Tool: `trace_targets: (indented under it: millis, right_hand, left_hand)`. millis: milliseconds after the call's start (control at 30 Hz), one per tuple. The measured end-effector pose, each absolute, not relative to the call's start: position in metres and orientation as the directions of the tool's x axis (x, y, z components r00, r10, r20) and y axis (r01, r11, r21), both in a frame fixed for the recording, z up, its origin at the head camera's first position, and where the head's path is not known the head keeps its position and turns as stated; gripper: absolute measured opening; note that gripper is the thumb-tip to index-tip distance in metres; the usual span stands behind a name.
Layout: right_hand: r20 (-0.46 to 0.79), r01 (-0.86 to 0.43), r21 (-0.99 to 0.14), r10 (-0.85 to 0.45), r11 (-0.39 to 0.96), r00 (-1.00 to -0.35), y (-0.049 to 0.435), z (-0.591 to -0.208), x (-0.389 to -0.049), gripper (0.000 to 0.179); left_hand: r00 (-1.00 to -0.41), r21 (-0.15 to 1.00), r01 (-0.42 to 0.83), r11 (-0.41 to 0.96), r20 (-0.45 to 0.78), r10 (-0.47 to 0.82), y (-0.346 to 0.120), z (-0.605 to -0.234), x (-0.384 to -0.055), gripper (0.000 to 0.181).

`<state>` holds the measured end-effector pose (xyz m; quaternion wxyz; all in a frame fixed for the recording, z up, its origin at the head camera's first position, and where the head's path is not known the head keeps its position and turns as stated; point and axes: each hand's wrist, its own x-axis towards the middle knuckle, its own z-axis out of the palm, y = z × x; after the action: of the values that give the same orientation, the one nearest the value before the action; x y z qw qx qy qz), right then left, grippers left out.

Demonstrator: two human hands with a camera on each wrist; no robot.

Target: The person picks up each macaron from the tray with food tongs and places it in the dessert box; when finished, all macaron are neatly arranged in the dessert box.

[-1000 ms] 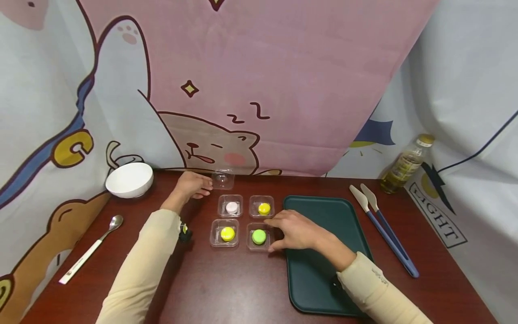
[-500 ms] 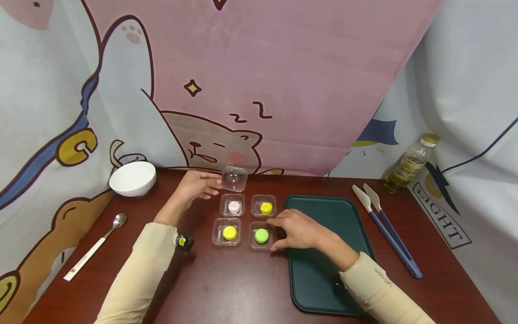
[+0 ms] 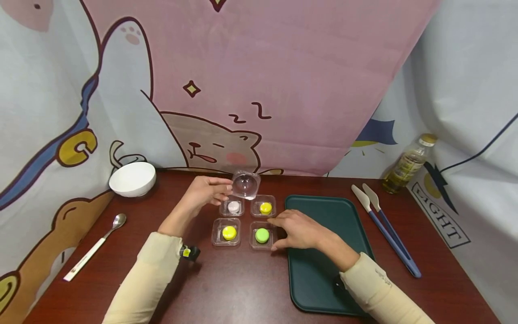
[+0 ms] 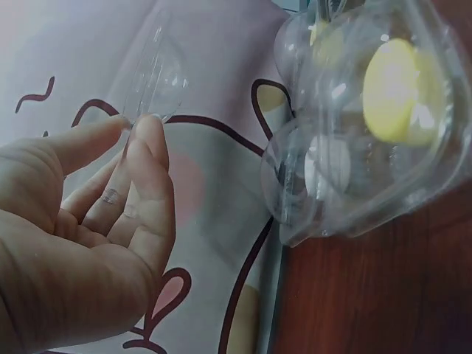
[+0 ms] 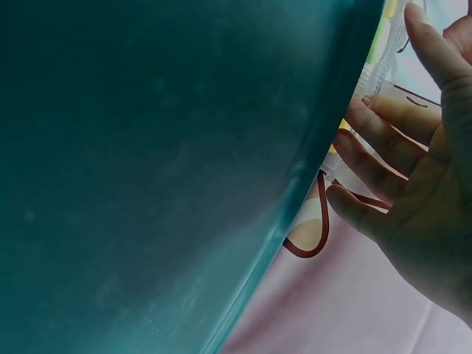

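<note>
My left hand (image 3: 205, 194) pinches a clear domed plastic lid (image 3: 245, 185) by its edge, between thumb and fingers, as the left wrist view shows. The lid is raised and tilted above the back pair of clear containers. One of these holds a pale pink macaron (image 3: 233, 207), the other a yellow macaron (image 3: 265, 208). In front, a second yellow macaron (image 3: 229, 232) and a green macaron (image 3: 262, 235) sit in their own open containers. My right hand (image 3: 298, 230) has its fingers spread, with thumb and fingertips right at the right side of the green macaron's container (image 3: 259, 246).
A dark green tray (image 3: 328, 288) lies under my right forearm. Blue-handled tongs (image 3: 390, 238) and an oil bottle (image 3: 408, 164) are farther right. At the left stand a white bowl (image 3: 132, 180) and a spoon (image 3: 95, 247). A printed cloth (image 3: 307, 90) hangs behind the table.
My left hand has lifted the clear lid from the back of the table and carried it right and nearer, over the containers. My right hand stays at the green macaron's container.
</note>
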<state>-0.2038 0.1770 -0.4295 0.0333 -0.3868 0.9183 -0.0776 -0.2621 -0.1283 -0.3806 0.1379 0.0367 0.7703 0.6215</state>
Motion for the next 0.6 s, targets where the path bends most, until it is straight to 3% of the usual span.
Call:
trace_targets:
  millis: [300, 600]
  right_hand:
    - [-0.026, -0.670, -0.244, -0.695, 0.701, -0.718, 0.178, -0.429, -0.203, 0.080]
    - [0.122, -0.644, -0.373, -0.653, 0.668, -0.748, 0.187, -0.404, -0.214, 0.060]
  left_hand:
    - [-0.956, 0.971, -0.100, 0.218, -0.155, 0.249, -0.123, -0.387, -0.254, 0.034]
    - [-0.963, 0.982, -0.064, 0.179, -0.108, 0.249, -0.111, -0.383, -0.245, 0.033]
